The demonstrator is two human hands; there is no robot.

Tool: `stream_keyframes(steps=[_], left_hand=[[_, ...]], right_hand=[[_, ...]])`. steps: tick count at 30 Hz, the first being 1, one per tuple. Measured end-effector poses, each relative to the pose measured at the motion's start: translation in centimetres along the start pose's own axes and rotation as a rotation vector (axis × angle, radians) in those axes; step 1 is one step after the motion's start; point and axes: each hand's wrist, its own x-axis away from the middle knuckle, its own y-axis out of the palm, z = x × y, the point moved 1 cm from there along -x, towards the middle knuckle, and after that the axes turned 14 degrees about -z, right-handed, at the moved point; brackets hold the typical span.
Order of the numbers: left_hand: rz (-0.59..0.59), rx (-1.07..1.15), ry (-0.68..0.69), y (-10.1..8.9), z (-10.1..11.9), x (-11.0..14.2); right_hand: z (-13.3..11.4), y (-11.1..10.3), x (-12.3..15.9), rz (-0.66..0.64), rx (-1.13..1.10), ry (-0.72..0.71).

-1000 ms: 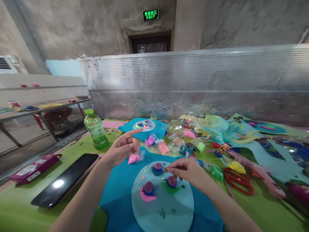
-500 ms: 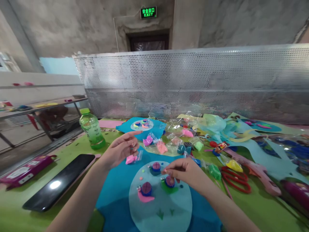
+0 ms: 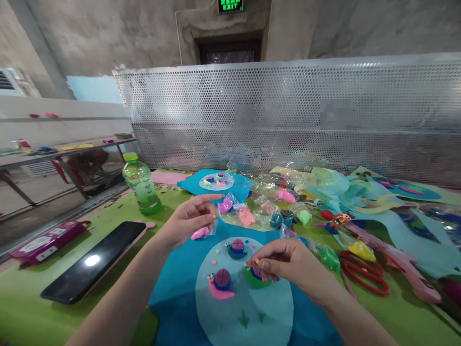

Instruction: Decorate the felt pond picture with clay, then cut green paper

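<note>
My right hand (image 3: 288, 262) is closed in a pinch above the green snail (image 3: 260, 282) on a pale blue oval (image 3: 248, 315). A tiny yellow-pink bit of clay (image 3: 257, 261) shows at its fingertips, which partly cover the snail's purple-and-blue shell. Over the left upper edge of the blue sheet (image 3: 173, 288), my left hand (image 3: 192, 218) hangs with loosely curled fingers, the index stretched out; I see nothing in it. A pink snail (image 3: 220, 287) and a dark teal snail (image 3: 236, 249) lie on the oval, with small clay dots and two green grass tufts (image 3: 243, 319).
Left stand a green bottle (image 3: 141, 185), a black phone (image 3: 95, 262) and a purple pouch (image 3: 50, 244). Bagged clay (image 3: 247, 216), red scissors (image 3: 364, 273) and a pink tool (image 3: 406, 271) lie right and behind. A perforated metal screen (image 3: 288, 110) bounds the table's back.
My right hand has moved down closer over the green snail's head and shell. The left thumb and fingers have drawn closer together. The whole view has shifted slightly.
</note>
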Motion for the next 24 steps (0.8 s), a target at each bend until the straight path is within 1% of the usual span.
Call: stream_keyframes(steps=[4, 8, 12, 15, 18, 21, 24], left_hand=[[-0.001, -0.002, 0.009, 0.1, -0.2, 0.0], [0.03, -0.007, 0.01, 0.4, -0.6, -0.1], [0.035, 0.028, 0.018, 1.0, -0.8, -0.1], [0.013, 0.065, 0.022, 1.5, -0.9, -0.1], [-0.017, 0.138, 0.027, 1.8, -1.2, -0.1], [-0.026, 0.219, 0.022, 2.2, -1.4, -0.1], [-0.024, 0.246, -0.013, 2.7, -1.6, -0.1]], right_hand=[[-0.2, 0.3, 0.3, 0.021, -0.058, -0.044], [-0.1, 0.5, 0.5, 0.02, -0.126, -0.093], [0.0, 0.6, 0.7, -0.008, -0.137, -0.201], [-0.1, 0.6, 0.9, 0.023, -0.148, -0.255], [-0.3, 0.4, 1.1, 0.07, -0.152, -0.262], [-0.3, 0.1, 1.3, 0.047, -0.101, -0.261], [-0.1, -0.2, 1.3, 0.036, -0.074, -0.25]])
